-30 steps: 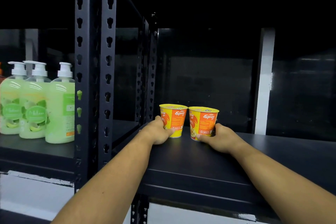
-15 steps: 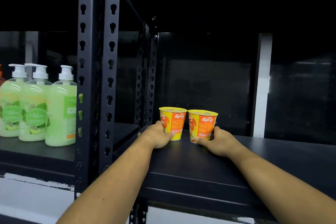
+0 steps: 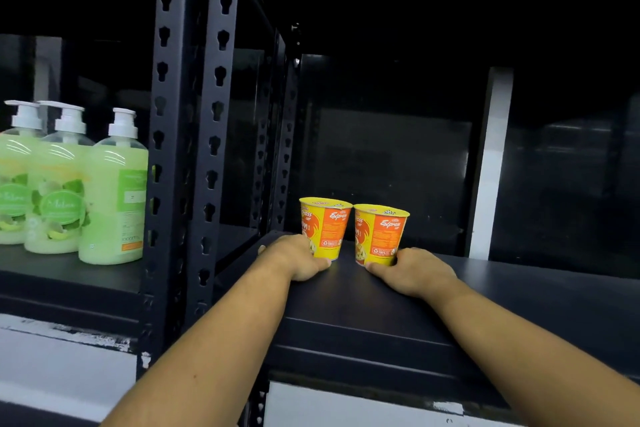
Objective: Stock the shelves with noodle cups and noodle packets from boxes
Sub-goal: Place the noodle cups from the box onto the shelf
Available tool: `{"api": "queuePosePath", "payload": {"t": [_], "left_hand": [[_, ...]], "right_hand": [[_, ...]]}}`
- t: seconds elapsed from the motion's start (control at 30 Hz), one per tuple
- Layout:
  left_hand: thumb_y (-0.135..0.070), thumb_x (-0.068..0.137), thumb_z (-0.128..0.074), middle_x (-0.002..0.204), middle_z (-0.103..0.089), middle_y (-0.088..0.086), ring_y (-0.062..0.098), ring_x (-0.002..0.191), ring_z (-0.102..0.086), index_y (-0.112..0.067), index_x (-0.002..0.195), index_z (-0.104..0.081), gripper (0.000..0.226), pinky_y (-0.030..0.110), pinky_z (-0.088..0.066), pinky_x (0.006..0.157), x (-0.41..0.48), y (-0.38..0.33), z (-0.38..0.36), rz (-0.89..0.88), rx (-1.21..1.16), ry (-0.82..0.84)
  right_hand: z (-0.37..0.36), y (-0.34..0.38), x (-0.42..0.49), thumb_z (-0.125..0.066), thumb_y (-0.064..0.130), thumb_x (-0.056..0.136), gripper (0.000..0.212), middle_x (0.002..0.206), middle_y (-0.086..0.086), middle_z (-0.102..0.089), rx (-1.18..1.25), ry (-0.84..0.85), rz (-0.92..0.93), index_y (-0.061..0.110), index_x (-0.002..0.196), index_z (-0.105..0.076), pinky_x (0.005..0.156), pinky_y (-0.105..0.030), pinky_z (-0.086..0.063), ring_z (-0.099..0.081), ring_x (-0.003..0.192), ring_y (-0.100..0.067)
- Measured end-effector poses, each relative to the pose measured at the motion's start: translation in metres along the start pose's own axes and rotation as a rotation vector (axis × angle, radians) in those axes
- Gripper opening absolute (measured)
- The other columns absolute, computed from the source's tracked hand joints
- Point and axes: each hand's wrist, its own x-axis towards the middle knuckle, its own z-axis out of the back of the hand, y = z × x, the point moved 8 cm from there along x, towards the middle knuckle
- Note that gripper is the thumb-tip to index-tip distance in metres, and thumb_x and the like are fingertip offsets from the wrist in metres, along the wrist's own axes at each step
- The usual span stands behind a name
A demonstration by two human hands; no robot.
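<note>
Two yellow-and-orange noodle cups stand upright side by side on a dark shelf. My left hand grips the base of the left noodle cup. My right hand grips the base of the right noodle cup. Both cups rest on the shelf board near its left end, almost touching each other. My fingers behind the cups are hidden.
A black perforated upright post stands just left of my left arm. Three green pump bottles sit on the neighbouring shelf to the left. A white vertical strip shows at the back right. The shelf board stretches bare to the right.
Both hands have slid the two cups slightly further back on the shelf; the view has shifted a little. The grip on each cup is unchanged.
</note>
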Motion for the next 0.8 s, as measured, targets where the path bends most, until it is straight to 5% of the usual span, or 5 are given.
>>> {"api": "queuePosePath", "payload": {"t": [0.27,0.4,0.57,0.7,0.8], "left_hand": [[-0.065,0.096,-0.053,0.134,-0.062,0.003,0.026,0.121,-0.059,-0.022,0.133,-0.063,0.057,0.036,-0.047,0.098,-0.056,-0.013,0.008,-0.063,0.102,0.049],[-0.061,0.1,-0.051,0.121,-0.068,-0.001,0.02,0.111,-0.062,-0.023,0.122,-0.072,0.049,0.031,-0.046,0.085,-0.104,-0.027,0.013,-0.172,0.084,0.064],[-0.061,0.101,-0.045,0.132,-0.068,-0.006,0.018,0.121,-0.06,-0.034,0.133,-0.066,0.047,0.042,-0.051,0.104,-0.172,-0.046,0.008,-0.221,0.048,-0.053],[-0.057,0.104,-0.045,0.154,-0.051,-0.009,0.015,0.146,-0.042,-0.03,0.149,-0.053,0.053,0.035,-0.029,0.123,-0.229,-0.07,-0.007,-0.316,0.054,-0.162],[-0.05,0.104,-0.051,0.155,-0.049,-0.01,0.005,0.147,-0.036,-0.029,0.148,-0.055,0.049,0.021,-0.025,0.117,-0.276,-0.087,-0.021,-0.363,-0.09,-0.206]], "right_hand": [[0.022,0.002,-0.054,-0.041,0.082,0.087,0.061,0.109,0.005,-0.069,-0.175,-0.039,0.071,0.027,0.095,-0.065,0.079,-0.035,-0.05,-0.064,0.102,-0.019],[0.026,-0.011,-0.103,-0.043,0.078,0.091,0.066,0.127,0.006,-0.068,-0.058,0.023,0.178,0.028,0.128,-0.067,0.096,-0.038,-0.052,-0.061,0.114,-0.017],[0.038,-0.029,-0.174,-0.042,0.069,0.098,0.06,0.142,0.014,-0.059,0.049,-0.031,0.343,0.033,0.144,-0.054,0.104,-0.035,-0.049,-0.056,0.126,-0.011],[0.039,-0.044,-0.229,-0.043,0.061,0.101,0.062,0.161,0.016,-0.037,0.006,-0.074,0.484,0.035,0.156,-0.036,0.125,-0.034,-0.022,-0.03,0.15,-0.007],[0.036,-0.06,-0.269,-0.039,0.061,0.102,0.066,0.166,0.019,-0.024,0.032,-0.074,0.531,0.035,0.161,-0.025,0.128,-0.031,-0.009,-0.013,0.154,-0.001]]}}
